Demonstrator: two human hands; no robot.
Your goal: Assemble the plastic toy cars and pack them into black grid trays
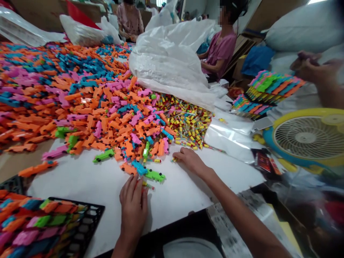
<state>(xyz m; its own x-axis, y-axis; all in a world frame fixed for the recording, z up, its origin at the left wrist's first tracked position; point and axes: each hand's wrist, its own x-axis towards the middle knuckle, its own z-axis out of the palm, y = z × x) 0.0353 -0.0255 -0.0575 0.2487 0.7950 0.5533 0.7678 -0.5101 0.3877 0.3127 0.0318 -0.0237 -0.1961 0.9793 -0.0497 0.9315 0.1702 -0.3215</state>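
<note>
My left hand point(132, 200) is low in the middle, fingers bent together around a small clear tube point(149, 186) with a yellow and red label, partly hidden by the fingers. Just beyond its fingertips lie an orange toy car point(127, 168), a blue toy car point(139, 167) and a green toy car point(156, 175). My right hand point(189, 160) is closed in a pinch on another small tube point(175, 159), of which only a yellowish end shows. Next to it spreads a heap of labelled tubes point(188, 123). A single tube point(155, 161) rests between the hands.
A big pile of toy cars point(88, 114) covers the left and back. Filled black crates point(91, 215) stand at lower left. A white plastic sack point(169, 57) leans behind the tubes. On the right is a yellow and blue fan point(306, 138). Other people point(221, 50) sit behind.
</note>
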